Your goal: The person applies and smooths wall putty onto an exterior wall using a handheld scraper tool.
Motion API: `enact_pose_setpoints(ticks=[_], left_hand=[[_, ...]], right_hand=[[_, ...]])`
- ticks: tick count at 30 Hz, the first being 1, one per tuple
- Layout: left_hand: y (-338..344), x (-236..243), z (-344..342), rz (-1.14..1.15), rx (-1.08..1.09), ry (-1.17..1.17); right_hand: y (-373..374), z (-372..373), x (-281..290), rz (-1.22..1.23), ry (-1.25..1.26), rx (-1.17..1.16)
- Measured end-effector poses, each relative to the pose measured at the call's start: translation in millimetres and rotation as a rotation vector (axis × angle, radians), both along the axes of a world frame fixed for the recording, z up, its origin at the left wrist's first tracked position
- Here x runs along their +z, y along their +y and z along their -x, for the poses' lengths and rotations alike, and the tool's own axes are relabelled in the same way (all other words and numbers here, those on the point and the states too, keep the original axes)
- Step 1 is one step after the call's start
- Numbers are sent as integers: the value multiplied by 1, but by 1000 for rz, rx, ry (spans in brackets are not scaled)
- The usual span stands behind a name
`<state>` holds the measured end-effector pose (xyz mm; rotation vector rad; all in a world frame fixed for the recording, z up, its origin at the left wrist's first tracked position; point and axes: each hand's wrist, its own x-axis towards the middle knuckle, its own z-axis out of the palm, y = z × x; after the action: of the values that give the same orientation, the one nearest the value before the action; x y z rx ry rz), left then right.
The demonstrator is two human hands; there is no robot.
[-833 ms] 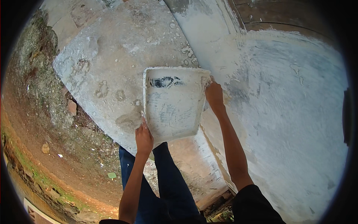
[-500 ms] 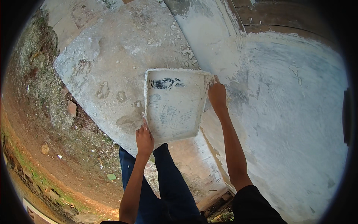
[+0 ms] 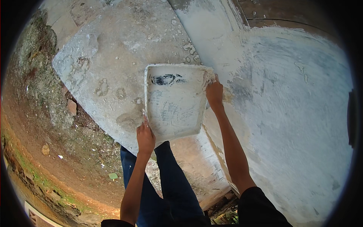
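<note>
A white plastic paint tray (image 3: 174,106), crusted with pale residue and with a dark streak across its upper inside, lies over a large pale stained slab (image 3: 113,53) in the middle of the view. Fingers of my left hand (image 3: 145,137) are closed on the tray's lower left edge, their tips coated in white. At the upper right edge my right hand (image 3: 214,92) grips the rim, some fingertips hidden by it. Both forearms reach up from the bottom of the picture.
A white-smeared surface (image 3: 287,125) fills the right, bordered by dark boards (image 3: 283,15) at the top. Rough dirt ground (image 3: 41,117) with stones and moss runs down the left, beside the slab's edge. My legs in dark trousers (image 3: 174,181) stand below the tray.
The whole view has shifted a little, tray, slab and surroundings appearing slightly higher in the picture. Both hands keep their hold on the tray, with little movement relative to the slab.
</note>
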<state>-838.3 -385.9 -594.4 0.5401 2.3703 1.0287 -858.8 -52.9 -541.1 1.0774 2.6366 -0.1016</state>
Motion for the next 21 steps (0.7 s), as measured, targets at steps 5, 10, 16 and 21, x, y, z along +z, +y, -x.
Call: enact_pose_setpoints(ticks=[5, 10, 16, 21], left_hand=[[2, -1, -2, -16, 12, 28], [5, -3, -3, -14, 20, 23], [2, -4, -3, -21, 40, 17], [3, -5, -5, -20, 37, 39]], right_hand=[[14, -15, -12, 24, 110, 39], [34, -33, -35, 47, 132, -8], [12, -34, -21, 205, 600, 111], [-17, -5, 8, 128, 271, -185]])
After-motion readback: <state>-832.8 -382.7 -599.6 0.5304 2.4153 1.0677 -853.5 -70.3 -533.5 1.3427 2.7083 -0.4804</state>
